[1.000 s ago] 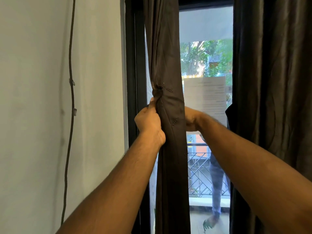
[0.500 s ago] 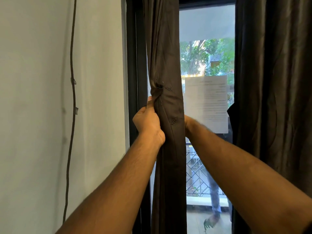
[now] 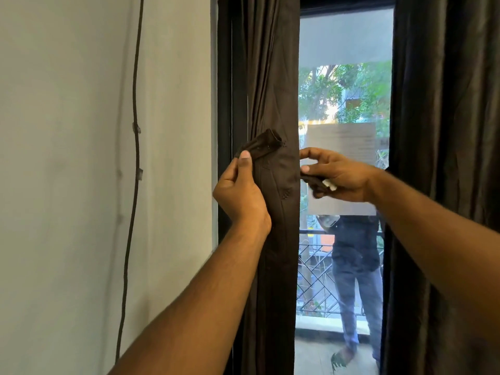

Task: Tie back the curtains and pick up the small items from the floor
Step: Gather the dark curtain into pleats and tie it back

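Note:
A dark brown curtain (image 3: pixel 273 77) hangs gathered into a narrow bundle beside the window frame. A matching fabric tie-back strap runs around it at chest height. My left hand (image 3: pixel 238 190) pinches one end of the strap (image 3: pixel 263 144) between thumb and fingers on the bundle's left side; that end sticks up to the right. On the right side my right hand (image 3: pixel 335 174) grips the other strap end (image 3: pixel 318 182), which has a small white patch on it. The two ends are apart. The floor is not in view.
A second dark curtain (image 3: pixel 443 158) hangs loose on the right. A sheet of paper (image 3: pixel 343 147) is stuck on the glass, and a person (image 3: pixel 354 266) stands on the balcony outside. A black cable (image 3: pixel 135 158) runs down the white wall at left.
The strap was wrapped shut around the bundle with both hands pressed on it. Now its ends are apart, my left hand holding one and my right hand drawn out rightward with the other.

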